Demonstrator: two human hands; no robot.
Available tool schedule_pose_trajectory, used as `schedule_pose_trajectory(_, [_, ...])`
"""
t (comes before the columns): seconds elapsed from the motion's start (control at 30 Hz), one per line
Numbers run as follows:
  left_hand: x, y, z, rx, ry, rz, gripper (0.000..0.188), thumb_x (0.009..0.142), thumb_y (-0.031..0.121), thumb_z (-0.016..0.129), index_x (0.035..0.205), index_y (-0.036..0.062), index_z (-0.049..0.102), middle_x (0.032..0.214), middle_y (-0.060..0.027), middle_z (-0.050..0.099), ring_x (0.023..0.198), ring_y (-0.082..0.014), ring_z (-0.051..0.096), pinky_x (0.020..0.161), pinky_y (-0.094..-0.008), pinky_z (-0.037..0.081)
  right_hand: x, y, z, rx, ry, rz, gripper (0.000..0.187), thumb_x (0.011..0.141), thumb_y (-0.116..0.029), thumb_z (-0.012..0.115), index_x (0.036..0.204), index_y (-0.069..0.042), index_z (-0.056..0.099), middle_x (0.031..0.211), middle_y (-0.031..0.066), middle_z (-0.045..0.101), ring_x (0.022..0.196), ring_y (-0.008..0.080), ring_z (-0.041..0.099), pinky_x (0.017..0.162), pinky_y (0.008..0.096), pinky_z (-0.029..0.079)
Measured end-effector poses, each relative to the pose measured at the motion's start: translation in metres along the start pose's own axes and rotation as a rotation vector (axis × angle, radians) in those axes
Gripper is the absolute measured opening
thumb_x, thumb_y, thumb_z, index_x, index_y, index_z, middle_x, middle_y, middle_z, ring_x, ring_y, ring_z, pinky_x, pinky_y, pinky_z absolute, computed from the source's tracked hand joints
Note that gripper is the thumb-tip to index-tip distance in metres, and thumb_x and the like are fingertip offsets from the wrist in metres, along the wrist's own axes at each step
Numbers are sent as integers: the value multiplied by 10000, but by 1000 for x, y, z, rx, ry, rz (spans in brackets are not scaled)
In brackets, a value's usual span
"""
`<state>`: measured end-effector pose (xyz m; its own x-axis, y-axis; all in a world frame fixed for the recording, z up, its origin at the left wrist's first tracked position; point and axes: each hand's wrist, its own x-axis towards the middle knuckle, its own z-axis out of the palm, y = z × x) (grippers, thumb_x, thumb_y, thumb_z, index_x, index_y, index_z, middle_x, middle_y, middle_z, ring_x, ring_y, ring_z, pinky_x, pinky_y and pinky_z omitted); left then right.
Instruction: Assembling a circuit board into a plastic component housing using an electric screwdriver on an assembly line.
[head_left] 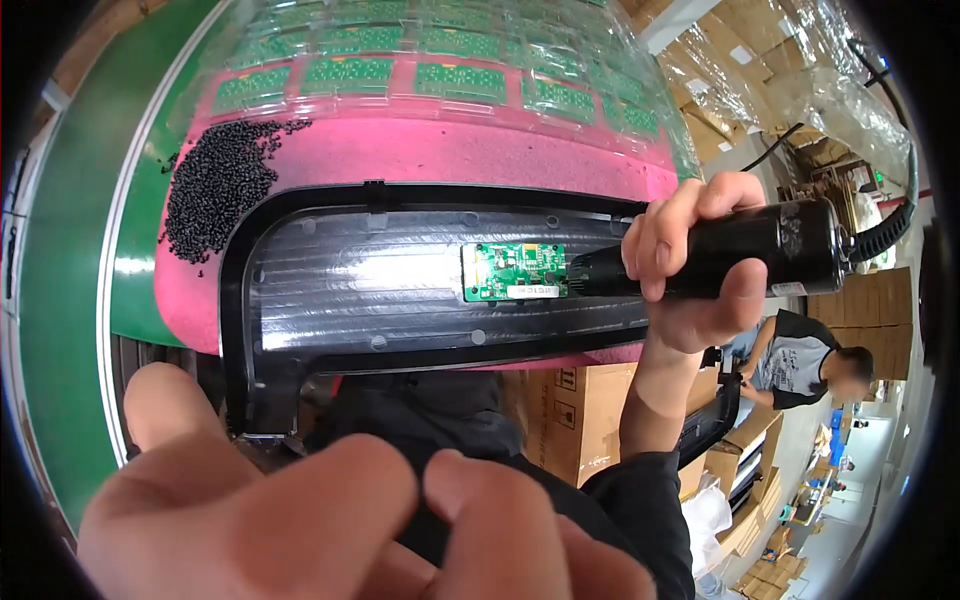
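My right hand (pixel 700 240) is wrapped round a black electric screwdriver (pixel 800 245), held nearly level. Its dark nose points left and meets the right edge of a small green circuit board (pixel 515 271) in this view. The board lies inside a long black plastic housing (pixel 420 340) with a raised rim and a shiny ribbed inner face. Close to the camera, my left hand (pixel 270 510) looms large and blurred below the housing. Its fingers are curled, two tips almost meeting; whatever they pinch is too small or hidden to make out.
A heap of small black screws (pixel 215 190) lies on the pink mat (pixel 430 140), left of the housing. Green circuit boards in clear trays (pixel 460 80) fill the far side. A cable (pixel 885 235) trails from the screwdriver. Cardboard boxes (pixel 580 410) and another person (pixel 800 360) are at right.
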<state>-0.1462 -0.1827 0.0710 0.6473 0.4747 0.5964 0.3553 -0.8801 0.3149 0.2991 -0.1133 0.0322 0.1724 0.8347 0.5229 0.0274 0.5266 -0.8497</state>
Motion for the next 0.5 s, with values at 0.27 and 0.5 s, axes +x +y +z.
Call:
schedule_pose_trajectory(0.27, [144, 12, 53, 228, 17, -216, 300, 607, 156, 659, 896, 88, 624, 811, -66, 628, 708, -252, 569, 593, -343, 416, 16, 12, 29, 250, -128, -27, 427, 940, -459, 558, 1091, -72, 457, 750, 38, 501, 471, 90, 432, 483, 258, 380])
schedule_pose_trajectory(0.5, [171, 20, 71, 255, -8, -284, 300, 593, 136, 657, 885, 80, 620, 804, -67, 628, 705, -250, 573, 593, -340, 419, 15, 11, 25, 219, -100, -26, 414, 943, -459, 556, 1097, -87, 460, 755, 39, 498, 477, 94, 431, 492, 268, 378])
